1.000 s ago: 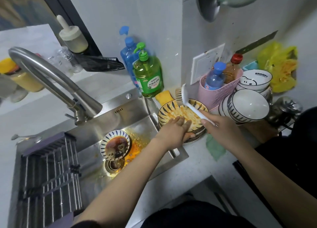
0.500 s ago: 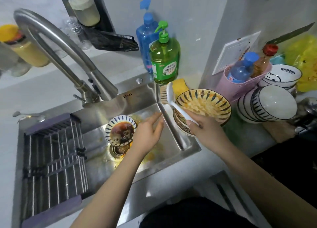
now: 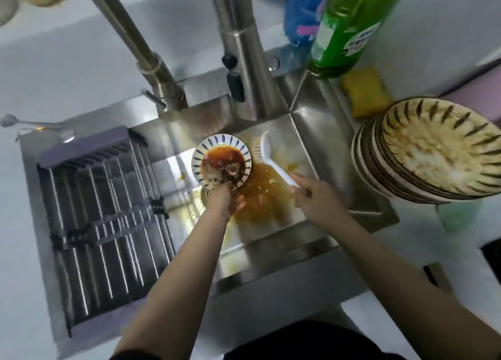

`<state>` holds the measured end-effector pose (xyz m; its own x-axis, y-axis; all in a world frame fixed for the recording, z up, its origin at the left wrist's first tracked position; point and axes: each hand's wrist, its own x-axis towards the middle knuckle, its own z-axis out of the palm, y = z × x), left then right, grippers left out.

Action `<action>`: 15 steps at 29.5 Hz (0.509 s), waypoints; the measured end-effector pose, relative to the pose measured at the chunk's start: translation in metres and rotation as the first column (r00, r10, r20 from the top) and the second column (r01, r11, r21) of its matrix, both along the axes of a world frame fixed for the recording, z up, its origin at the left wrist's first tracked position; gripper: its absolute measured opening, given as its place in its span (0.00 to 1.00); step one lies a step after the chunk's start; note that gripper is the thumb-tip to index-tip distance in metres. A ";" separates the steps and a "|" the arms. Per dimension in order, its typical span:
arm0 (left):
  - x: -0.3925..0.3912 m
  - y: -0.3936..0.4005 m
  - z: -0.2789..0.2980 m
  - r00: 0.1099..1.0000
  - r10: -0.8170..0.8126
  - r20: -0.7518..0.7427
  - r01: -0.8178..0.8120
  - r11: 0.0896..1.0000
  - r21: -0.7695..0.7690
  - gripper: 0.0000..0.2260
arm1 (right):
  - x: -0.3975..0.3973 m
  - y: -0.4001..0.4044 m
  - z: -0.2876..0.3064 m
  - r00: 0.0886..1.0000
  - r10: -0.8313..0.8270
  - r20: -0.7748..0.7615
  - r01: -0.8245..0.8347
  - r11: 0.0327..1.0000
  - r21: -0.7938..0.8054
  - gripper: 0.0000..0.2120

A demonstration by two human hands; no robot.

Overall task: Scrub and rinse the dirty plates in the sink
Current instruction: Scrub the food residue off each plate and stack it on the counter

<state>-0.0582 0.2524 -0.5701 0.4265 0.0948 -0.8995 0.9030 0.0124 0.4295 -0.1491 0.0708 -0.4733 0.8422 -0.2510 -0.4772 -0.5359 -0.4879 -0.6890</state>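
Observation:
A small plate [image 3: 217,153] with blue rim dashes and dark brown sauce sits over the drain of the steel sink [image 3: 303,132]. My left hand [image 3: 223,201] grips its near edge. My right hand [image 3: 315,197] holds the handle of a white dish brush [image 3: 268,153], whose bristle head lies just right of the plate's rim. Orange greasy liquid [image 3: 263,191] pools on the sink floor between my hands. A stack of dirty striped plates [image 3: 433,153] stands on the counter to the right of the sink.
The steel tap [image 3: 244,61] rises behind the sink. A roll-up drying rack [image 3: 100,216] covers the sink's left part. Green [image 3: 349,26] and blue [image 3: 301,15] soap bottles and a yellow sponge [image 3: 364,91] stand at the back right. A spoon [image 3: 29,124] lies at far left.
My left hand left the stacked plates, crossed into the sink and took hold of the small plate. My right hand brought the brush down into the sink. The view tipped down.

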 end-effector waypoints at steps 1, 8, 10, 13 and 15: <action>0.004 0.007 -0.014 0.999 0.041 -0.015 -0.040 0.999 0.030 0.18 | 0.005 0.008 -0.009 1.000 0.018 -0.025 -0.018 1.000 -0.013 0.19; 0.032 0.040 -0.085 0.975 0.198 -0.102 -0.180 0.970 0.161 0.17 | 0.037 0.045 -0.053 0.988 0.001 -0.156 -0.004 1.000 -0.019 0.18; 0.035 0.042 -0.090 0.966 0.234 -0.111 -0.217 0.964 0.152 0.17 | 0.041 0.048 -0.058 0.988 -0.003 -0.151 0.000 1.000 -0.018 0.17; 0.042 0.041 -0.102 0.955 0.244 -0.168 -0.234 0.969 0.080 0.15 | 0.045 0.050 -0.063 0.985 -0.009 -0.173 0.004 0.999 -0.032 0.16; 0.046 0.040 -0.107 0.946 0.264 -0.189 -0.258 0.965 0.054 0.12 | 0.045 0.049 -0.064 0.982 -0.030 -0.186 0.025 0.999 -0.029 0.16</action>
